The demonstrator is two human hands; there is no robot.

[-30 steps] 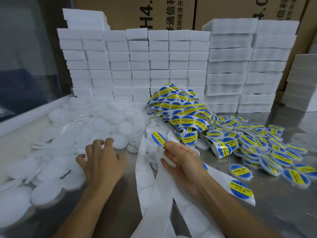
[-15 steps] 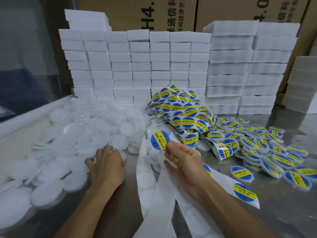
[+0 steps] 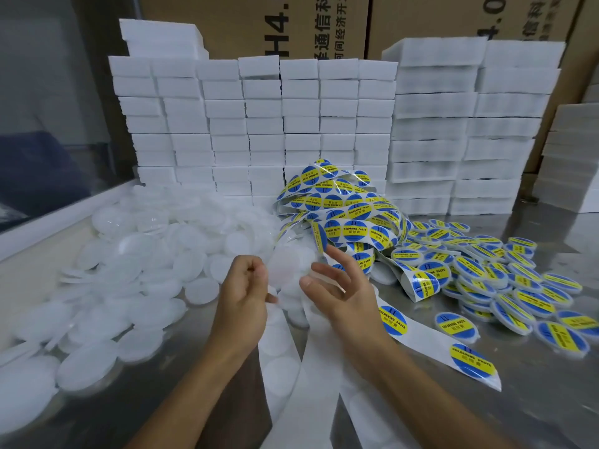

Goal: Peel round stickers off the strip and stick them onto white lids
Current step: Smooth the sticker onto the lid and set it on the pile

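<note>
we see the left hand (image 3: 243,294) pinching a white lid (image 3: 289,265), right hand (image 3: 340,288) spread beside it; the sticker is hidden, so pressing it on comes next, we judge

steel table (image 3: 534,400) | white lids (image 3: 129,270) left | sticker strip (image 3: 340,218) centre | labelled lids (image 3: 505,280) right

left hand (image 3: 244,288) holds a white lid (image 3: 288,265), right hand (image 3: 340,286) fingers spread beside it.

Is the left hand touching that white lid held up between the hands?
Touching. In the head view, the left hand pinches the edge of the white lid between thumb and curled fingers, with no gap visible.
</note>
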